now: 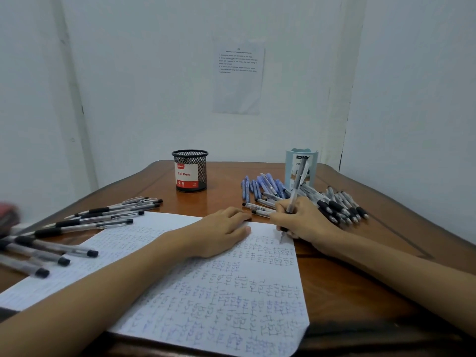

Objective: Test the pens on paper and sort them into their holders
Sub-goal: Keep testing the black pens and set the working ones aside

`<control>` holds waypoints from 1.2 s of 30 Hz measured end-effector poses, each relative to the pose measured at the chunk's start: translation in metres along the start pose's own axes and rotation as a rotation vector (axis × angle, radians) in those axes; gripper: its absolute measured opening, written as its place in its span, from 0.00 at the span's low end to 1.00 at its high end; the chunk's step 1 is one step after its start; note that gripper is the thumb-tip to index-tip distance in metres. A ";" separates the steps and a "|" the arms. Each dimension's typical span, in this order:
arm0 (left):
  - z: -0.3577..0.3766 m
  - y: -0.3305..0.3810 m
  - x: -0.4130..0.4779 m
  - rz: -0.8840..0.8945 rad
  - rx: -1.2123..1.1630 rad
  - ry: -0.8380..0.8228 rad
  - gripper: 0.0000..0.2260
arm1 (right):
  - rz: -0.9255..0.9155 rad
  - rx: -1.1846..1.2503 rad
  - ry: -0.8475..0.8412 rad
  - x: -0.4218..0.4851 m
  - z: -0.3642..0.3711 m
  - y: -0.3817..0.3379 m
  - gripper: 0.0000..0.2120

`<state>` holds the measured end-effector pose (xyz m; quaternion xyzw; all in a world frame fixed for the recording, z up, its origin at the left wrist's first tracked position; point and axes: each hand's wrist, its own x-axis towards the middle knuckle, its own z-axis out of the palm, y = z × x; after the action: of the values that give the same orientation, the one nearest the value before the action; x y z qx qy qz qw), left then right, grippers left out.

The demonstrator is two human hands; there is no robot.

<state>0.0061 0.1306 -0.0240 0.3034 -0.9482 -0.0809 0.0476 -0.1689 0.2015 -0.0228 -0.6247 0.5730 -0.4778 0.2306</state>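
My right hand (304, 222) grips a clear pen with a black grip (295, 191), its tip touching the top right of the scribbled paper (219, 300). My left hand (219, 230) lies flat on the sheet, fingers spread, holding it down. A black mesh holder labelled "Ball Pens" (190, 171) stands at the back centre. A light blue holder (301, 168) stands at the back right. Blue pens (260, 186) and clear black-grip pens (337, 204) are piled in front of it. Capped clear pens (90, 217) lie spread on the left.
The wooden table (360, 274) sits in a white-walled corner. A printed sheet (239, 78) is stuck on the wall behind. A blurred red object (7, 215) shows at the far left edge.
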 end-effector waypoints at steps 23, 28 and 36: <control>0.001 0.000 0.000 -0.003 0.010 -0.006 0.22 | -0.013 -0.068 0.041 0.001 0.001 -0.001 0.19; 0.001 -0.001 0.000 -0.005 0.012 -0.002 0.22 | -0.050 -0.050 0.044 -0.001 0.001 0.001 0.20; 0.000 0.001 -0.001 -0.008 0.015 -0.007 0.23 | -0.048 -0.089 0.055 0.000 0.001 0.002 0.19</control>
<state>0.0063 0.1323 -0.0238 0.3071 -0.9478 -0.0751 0.0418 -0.1688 0.2006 -0.0249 -0.6346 0.5845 -0.4744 0.1751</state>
